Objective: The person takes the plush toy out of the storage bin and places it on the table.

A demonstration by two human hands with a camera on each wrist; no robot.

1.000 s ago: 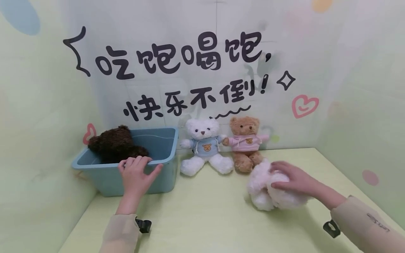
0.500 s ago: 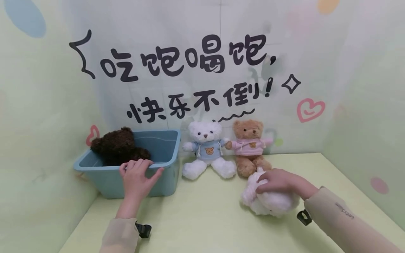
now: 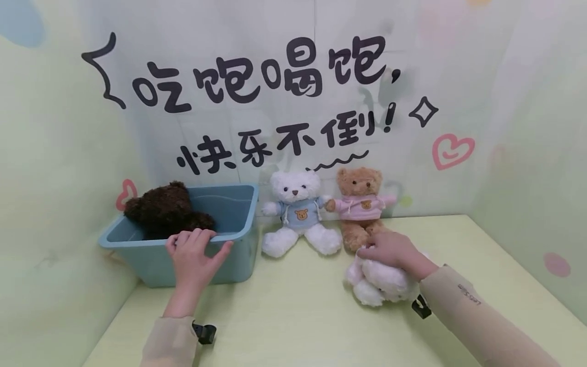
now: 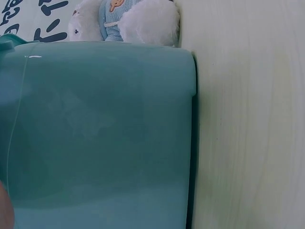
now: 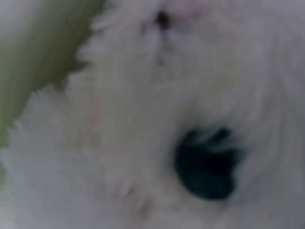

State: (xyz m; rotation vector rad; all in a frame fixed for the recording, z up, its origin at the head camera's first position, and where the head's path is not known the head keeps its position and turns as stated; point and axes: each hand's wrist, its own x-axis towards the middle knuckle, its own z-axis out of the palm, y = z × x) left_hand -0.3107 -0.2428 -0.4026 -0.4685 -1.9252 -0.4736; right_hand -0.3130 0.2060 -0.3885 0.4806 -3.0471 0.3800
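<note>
With fingers curled over the front rim, my left hand [image 3: 192, 260] grips the blue plastic bin [image 3: 142, 262]. A dark brown plush toy [image 3: 160, 206] lies in the bin. My right hand [image 3: 396, 250] holds a fluffy white plush toy [image 3: 382, 285] low over the table or on it; I cannot tell which. White fur [image 5: 119, 119] with a dark round eye fills the right wrist view. In the left wrist view the bin wall [image 4: 105, 133] takes up most of the picture, with a bit of thumb [image 4: 5, 210] at the left edge.
A white teddy bear [image 3: 295, 219] in a blue hoodie sits against the back wall, right of the bin. Beside it sits a tan teddy bear [image 3: 359, 204] in a pink hoodie, just behind my right hand. Walls enclose the light table [image 3: 293, 321].
My right hand has moved left with the white plush toy, turning it on the way. The left hand stays on the bin rim. The head view shifts slightly.
</note>
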